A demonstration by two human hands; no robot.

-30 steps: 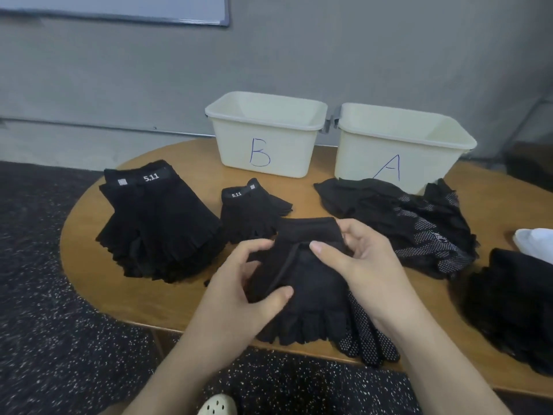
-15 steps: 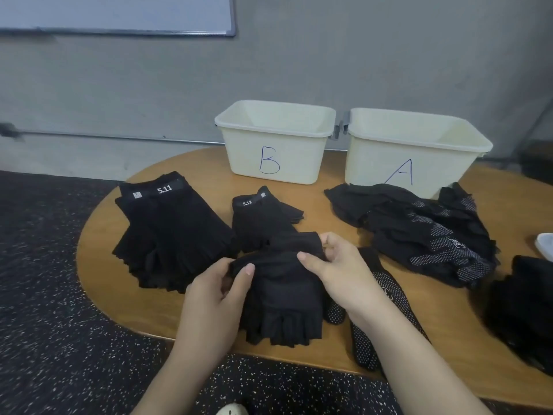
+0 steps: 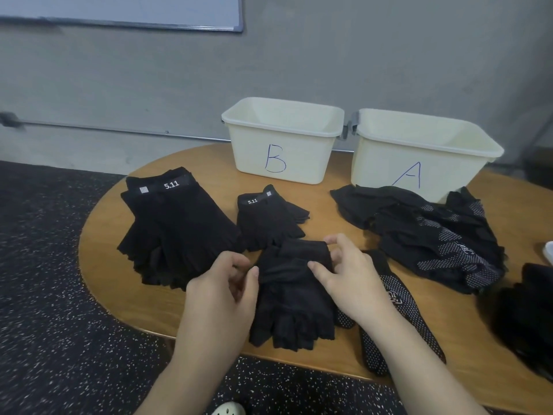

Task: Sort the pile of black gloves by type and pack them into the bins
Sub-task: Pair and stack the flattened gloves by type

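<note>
Both hands hold one fingerless glove (image 3: 294, 298) at the near edge of the surface (image 3: 107, 265); left hand (image 3: 223, 290) pinches its left side, right hand (image 3: 348, 280) grips the cuff; long axis runs near-far, cuff toward bin B (image 3: 281, 158), straight ahead and well apart.

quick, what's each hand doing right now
Left hand: fingers curled at the edge of the fingerless glove; a grip cannot be told.
Right hand: holding the same glove at its cuff.

1 head cam, forward-down, close over table (image 3: 119, 289)
</note>
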